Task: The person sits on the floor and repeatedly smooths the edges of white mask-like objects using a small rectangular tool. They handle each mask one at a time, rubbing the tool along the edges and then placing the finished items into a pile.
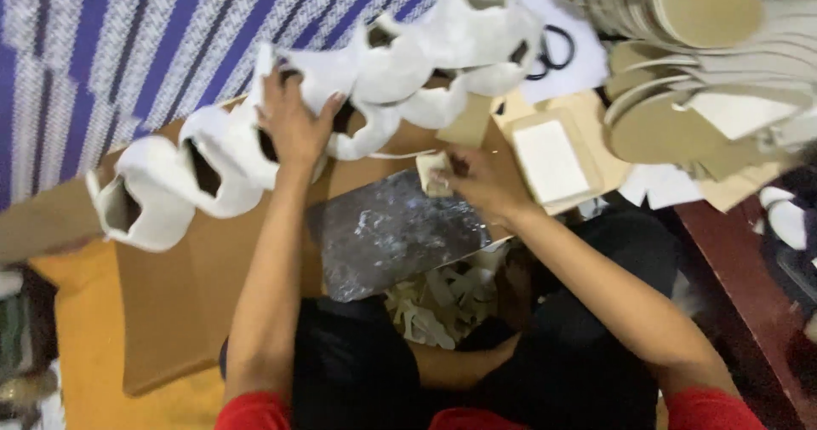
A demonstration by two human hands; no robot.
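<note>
Left hand [294,128] grips the white shoe uppers [374,81]; right hand [477,183] pinches a tan piece [434,174] over the cardboard's [170,302] top edge, best kept steady.

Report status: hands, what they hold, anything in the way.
Left hand gripping the row of white shoe uppers. Right hand pinching a small tan piece over the dark slab. Nothing blocking.

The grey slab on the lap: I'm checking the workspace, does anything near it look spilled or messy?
Yes. Pale offcuts lie heaped in the lap just below the grey slab, like loose trimmings. The left hand rests on the white shoe uppers; the right hand pinches a small tan piece.
</note>
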